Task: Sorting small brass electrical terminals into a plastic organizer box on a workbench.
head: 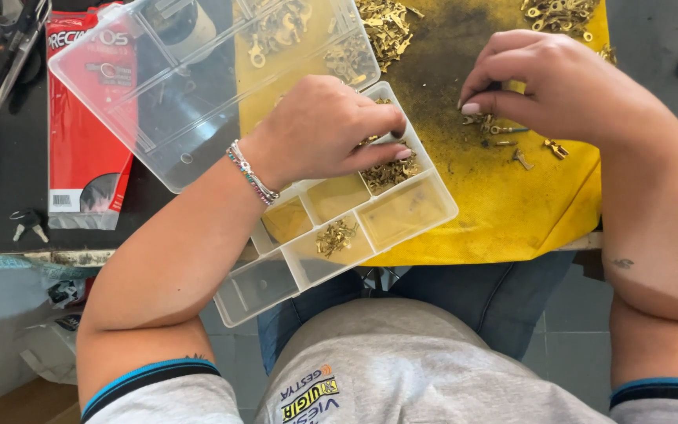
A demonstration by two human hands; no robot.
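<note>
Small brass terminals (390, 171) are being sorted from a stained yellow cloth (512, 204) into a clear compartment box (339, 235). The left hand (327, 129) is lowered into the far right compartment, fingers curled and pinched narrow over the heap there; whether a piece is actually held cannot be told. The right hand (547, 82) is bent over the cloth, thumb and fingertips closed tight, apparently on a single piece, with loose terminals (523, 153) scattered just beneath. The step is best done with one piece taken at a time and released low inside the compartment walls, so nothing bounces into the neighbouring cell holding a smaller brass cluster (335, 235). The box is seen to overhang the table edge (64, 255) toward the lap; pressure on its near end should be avoided, since it could tip. The open lid (158, 86) blocks movement to the left, beside a red packet (88, 141). More brass piles (386, 23) lie farther back on the cloth. Free room remains on the bare cloth near the front right corner.
</note>
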